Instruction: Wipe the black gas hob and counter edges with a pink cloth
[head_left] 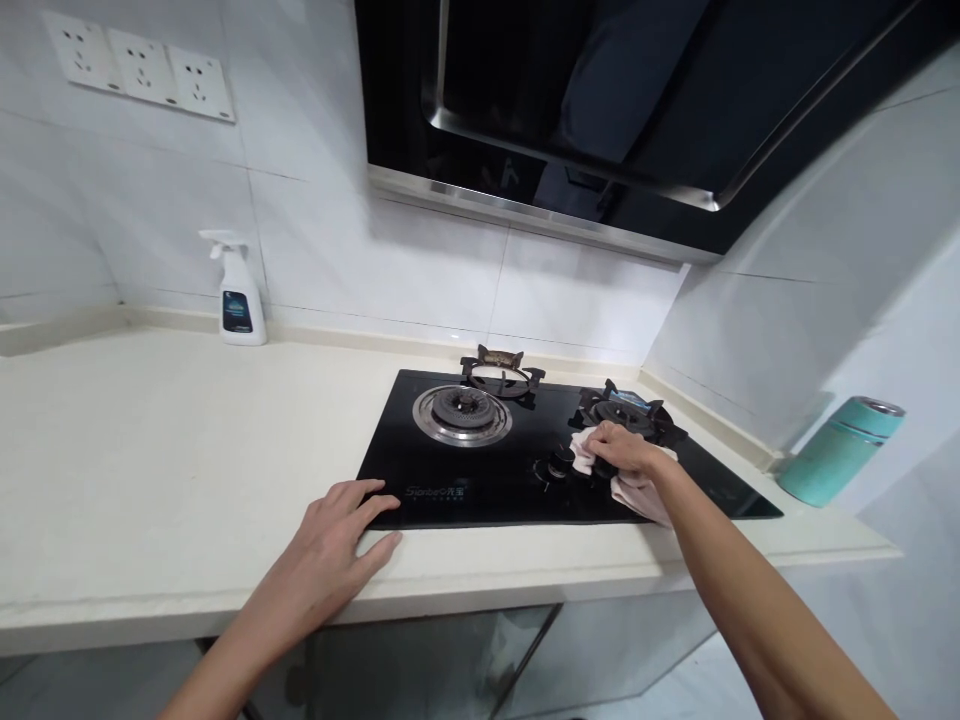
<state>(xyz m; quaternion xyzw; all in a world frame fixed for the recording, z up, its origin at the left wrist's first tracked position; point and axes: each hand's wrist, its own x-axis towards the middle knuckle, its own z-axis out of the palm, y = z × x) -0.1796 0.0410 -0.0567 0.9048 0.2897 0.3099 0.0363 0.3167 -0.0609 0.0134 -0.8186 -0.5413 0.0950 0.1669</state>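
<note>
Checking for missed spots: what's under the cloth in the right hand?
The pale cloth under the right hand lies on the black glass hob, beside the control knobs. The glass beneath it is hidden.

We see a white trigger spray bottle [237, 300] on the cream countertop [150, 440], three white wall sockets [139, 75] on the tiled wall [390, 260] (set edge to edge), a black range hood [547, 110] overhead, and a teal flask [840, 452] tilted at far right.
</note>
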